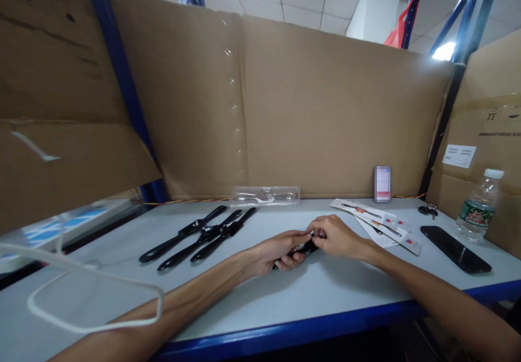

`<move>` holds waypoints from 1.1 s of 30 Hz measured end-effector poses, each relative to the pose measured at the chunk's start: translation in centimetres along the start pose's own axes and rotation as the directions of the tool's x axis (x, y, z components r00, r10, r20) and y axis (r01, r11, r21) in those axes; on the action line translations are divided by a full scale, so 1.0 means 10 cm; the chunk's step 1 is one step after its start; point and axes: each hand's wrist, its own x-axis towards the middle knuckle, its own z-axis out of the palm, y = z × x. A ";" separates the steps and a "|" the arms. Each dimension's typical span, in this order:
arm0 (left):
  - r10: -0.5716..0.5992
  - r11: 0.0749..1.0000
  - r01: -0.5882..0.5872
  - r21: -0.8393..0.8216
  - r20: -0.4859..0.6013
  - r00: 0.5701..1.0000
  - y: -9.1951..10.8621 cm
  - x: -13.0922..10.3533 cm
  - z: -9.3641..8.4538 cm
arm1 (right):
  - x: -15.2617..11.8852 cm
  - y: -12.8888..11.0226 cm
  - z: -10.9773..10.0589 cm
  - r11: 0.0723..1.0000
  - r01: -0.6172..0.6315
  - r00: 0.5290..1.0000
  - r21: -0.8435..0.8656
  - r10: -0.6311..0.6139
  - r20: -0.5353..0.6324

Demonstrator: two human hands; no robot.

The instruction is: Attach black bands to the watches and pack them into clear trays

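Observation:
Both hands meet above the middle of the table. My left hand [283, 251] is wrapped round a black spokeshave [310, 246], most of which the fingers hide. At its far end my right hand [336, 236] is closed, with thumb and fingertips pinched against the tool's middle part. To the left of the hands, several similar black spokeshaves [209, 234] lie side by side at a slant. Just right of my right hand are printed cards [376, 223] with pictures of the tool, overlapping on the tabletop.
A clear plastic blister pack [265, 195] rests by the cardboard back wall [309, 112]. On the right are a black phone [456, 249], keys [429, 210] and a water bottle [477, 210]. A small blurred-out panel [382, 184] stands at the back. A white cable [97, 280] loops at lower left.

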 end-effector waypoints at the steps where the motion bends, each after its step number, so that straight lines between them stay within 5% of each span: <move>1: -0.002 1.000 0.002 0.002 -0.004 1.000 0.00 0.00 0.00 | 0.01 0.00 0.01 1.000 0.004 1.000 0.027 -0.004 -0.009; 8: -0.010 1.000 0.010 -0.012 -0.008 1.000 0.03 -0.01 0.00 | 0.03 0.04 0.05 0.955 -0.160 0.985 0.250 0.169 -0.015; 22: -0.023 1.000 0.023 -0.010 0.045 0.999 0.04 -0.04 0.00 | 0.06 0.12 0.09 0.889 -0.196 0.976 0.413 0.216 0.000; 33: -0.012 0.999 0.013 -0.048 0.029 1.000 0.05 -0.03 -0.01 | 0.01 0.06 0.03 0.996 0.031 0.996 -0.079 -0.038 -0.084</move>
